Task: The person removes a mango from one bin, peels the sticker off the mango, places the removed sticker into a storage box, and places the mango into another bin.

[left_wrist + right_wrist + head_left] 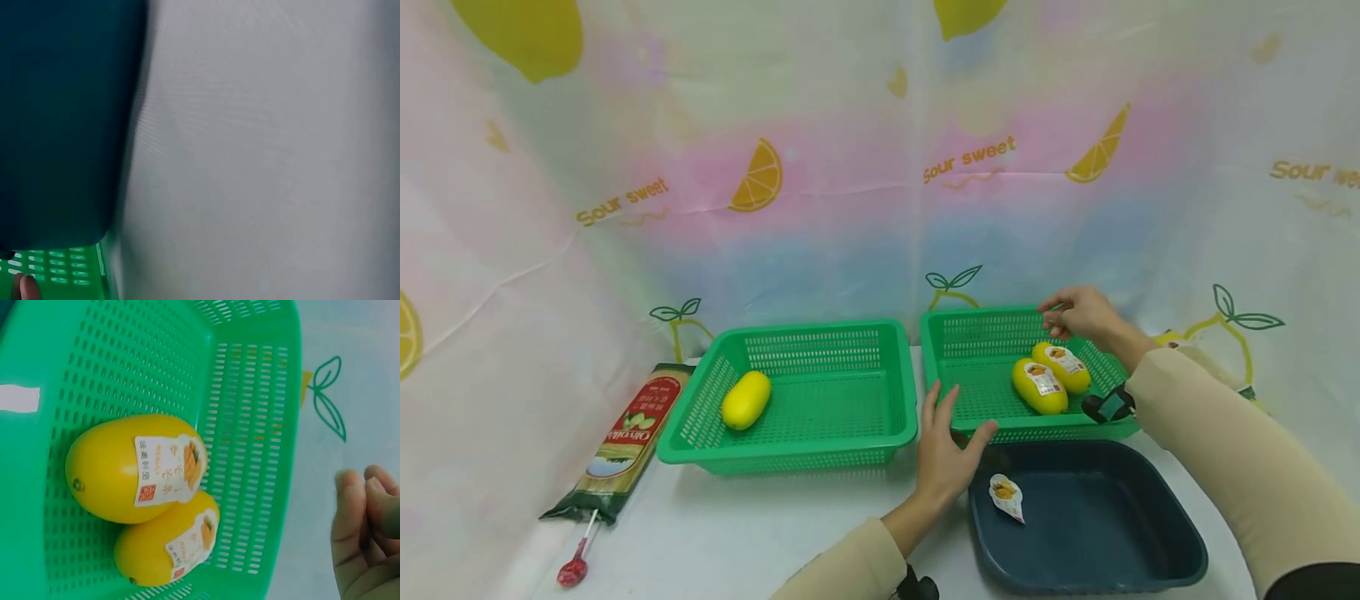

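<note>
Smooth, faintly glossy mangoes (103, 465) carry paper-like labels (161, 469). The green baskets (1052, 431) and navy tub (1097, 525) look plastic.

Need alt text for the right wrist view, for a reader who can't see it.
Two yellow fruits with white labels lie close together in a green slotted basket. The right hand appears at lower right of the picture, holding nothing visible.

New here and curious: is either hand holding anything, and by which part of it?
Nothing shows as held. The left grip is spread and empty; the right grip is loosely bent, with nothing visible in it.
</note>
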Motion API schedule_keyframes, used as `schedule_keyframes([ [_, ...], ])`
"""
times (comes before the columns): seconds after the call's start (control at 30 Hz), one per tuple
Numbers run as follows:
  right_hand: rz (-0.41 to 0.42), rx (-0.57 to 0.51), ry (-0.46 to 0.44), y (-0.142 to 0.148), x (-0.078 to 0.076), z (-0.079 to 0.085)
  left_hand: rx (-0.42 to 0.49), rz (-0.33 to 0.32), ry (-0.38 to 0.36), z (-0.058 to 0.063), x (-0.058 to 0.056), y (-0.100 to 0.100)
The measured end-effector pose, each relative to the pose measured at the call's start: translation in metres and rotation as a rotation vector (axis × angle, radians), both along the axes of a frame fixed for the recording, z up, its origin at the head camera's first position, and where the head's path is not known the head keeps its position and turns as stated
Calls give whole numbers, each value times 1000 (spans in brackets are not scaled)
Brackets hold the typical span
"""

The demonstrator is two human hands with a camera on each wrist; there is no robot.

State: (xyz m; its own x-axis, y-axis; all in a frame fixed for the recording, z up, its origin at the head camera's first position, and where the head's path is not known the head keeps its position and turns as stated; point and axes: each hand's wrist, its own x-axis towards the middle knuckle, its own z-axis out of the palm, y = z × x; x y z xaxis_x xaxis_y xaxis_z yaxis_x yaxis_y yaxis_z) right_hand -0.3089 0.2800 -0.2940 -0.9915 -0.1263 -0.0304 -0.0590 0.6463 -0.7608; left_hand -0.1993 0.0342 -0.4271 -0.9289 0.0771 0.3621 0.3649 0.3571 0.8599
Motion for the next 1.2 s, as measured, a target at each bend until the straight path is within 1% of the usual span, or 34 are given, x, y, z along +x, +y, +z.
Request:
schedule_keyframes([
  [0.17,54,-7,-35,4,-4,-4,8,36,4,-3,-4,-2],
  [0.27,103,20,-57,7,-4,-7,5,42,8,-3,-5,-2],
  [0.37,131,51,-95,8,-4,-10,2,37,17,-3,-7,-3],
  [0.47,133,90,-134,8,-3,-14,-19,21,10,-3,-9,-4],
  [0.6,122,114,-182,12,-3,-19,-37,-10,-16,-5,-11,-4],
  [0.73,125,102,-199,17,-2,-22,-10,-29,-33,-7,-11,-4],
  [0.93,152,83,-200,24,-4,-26,37,-33,-44,-7,-11,-3],
  [1.07,175,79,-239,25,-6,-29,38,-28,-43,-7,-12,-3],
  [1.2,197,110,-271,28,-8,-33,21,-40,-33,-6,-14,-3],
])
